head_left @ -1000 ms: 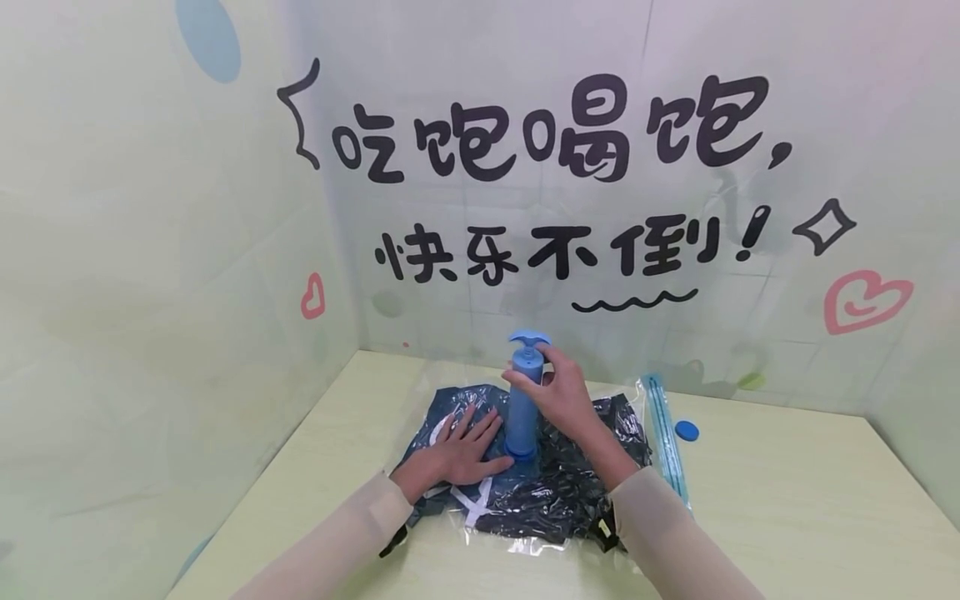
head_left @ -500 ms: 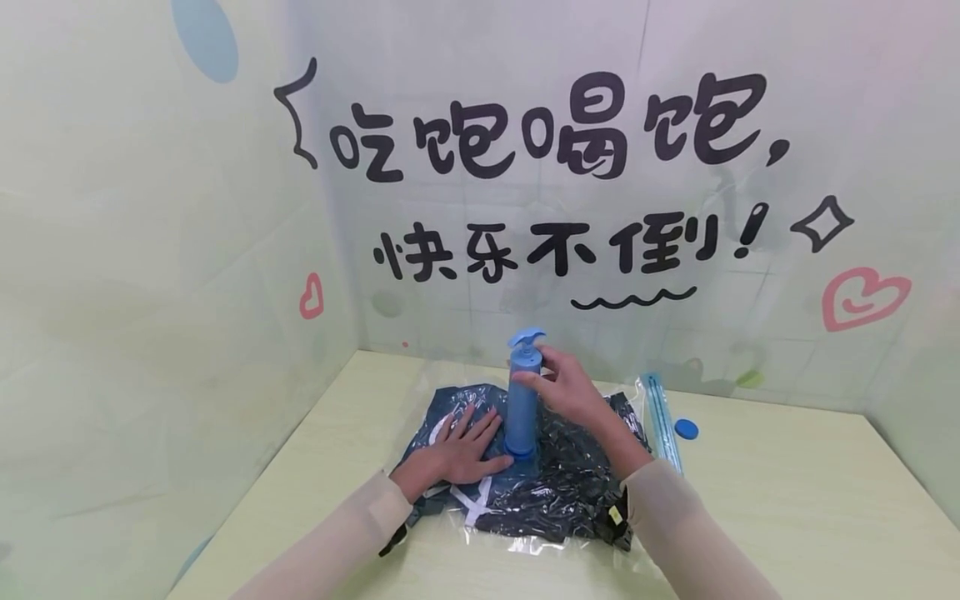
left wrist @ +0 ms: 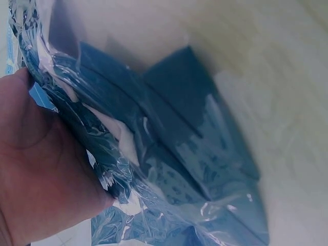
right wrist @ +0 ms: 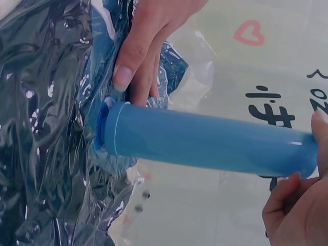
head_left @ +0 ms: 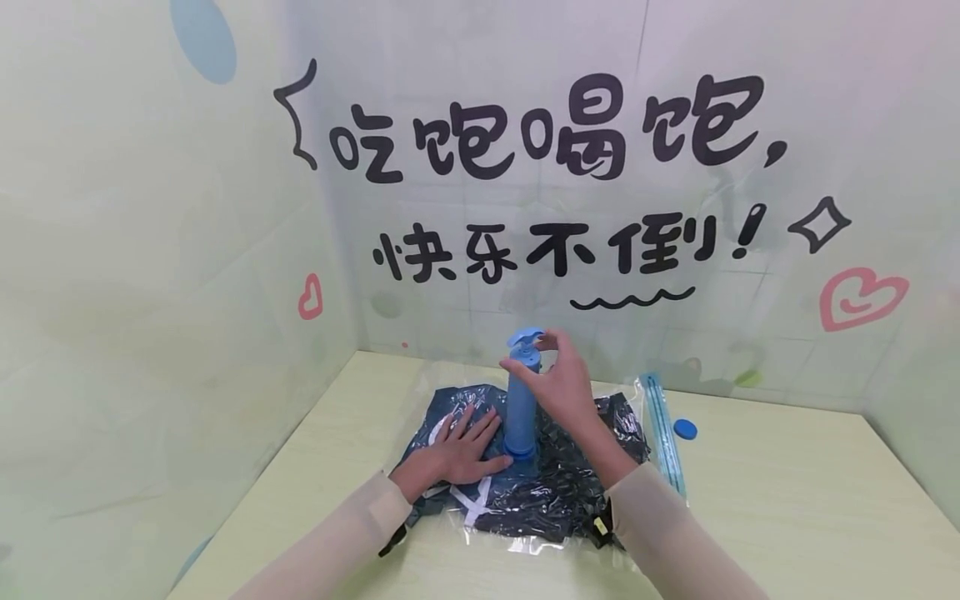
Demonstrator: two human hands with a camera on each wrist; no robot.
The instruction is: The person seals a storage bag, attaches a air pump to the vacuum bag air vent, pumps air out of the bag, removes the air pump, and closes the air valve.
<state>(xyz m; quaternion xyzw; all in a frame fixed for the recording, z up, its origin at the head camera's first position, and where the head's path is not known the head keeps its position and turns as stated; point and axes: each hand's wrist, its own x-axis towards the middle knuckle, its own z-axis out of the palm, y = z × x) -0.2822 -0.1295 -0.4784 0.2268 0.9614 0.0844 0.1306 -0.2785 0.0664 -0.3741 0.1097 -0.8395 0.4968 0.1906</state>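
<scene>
A blue hand pump (head_left: 521, 412) stands upright on the round valve of a clear vacuum storage bag (head_left: 551, 500), which holds dark, crumpled clothing. My right hand (head_left: 566, 383) grips the pump's upper end near its T-shaped handle (head_left: 525, 337); the handle sits close above the barrel. Just left of the pump's foot, my left hand (head_left: 461, 454) lies flat on the bag with fingers spread. The right wrist view shows the left thumb (right wrist: 125, 74) beside the pump's base. In the left wrist view, teal cloth (left wrist: 179, 118) shows through the plastic.
A teal zip strip (head_left: 660, 433) runs along the bag's right edge. Beside it on the pale wooden table (head_left: 795, 492) lies a round blue cap (head_left: 686, 429). Light printed walls (head_left: 480, 329) enclose the table behind and at the sides.
My right hand slid slightly down and right along the barrel, then came back up to the pump's top by the handle. My left hand stays in place on the bag.
</scene>
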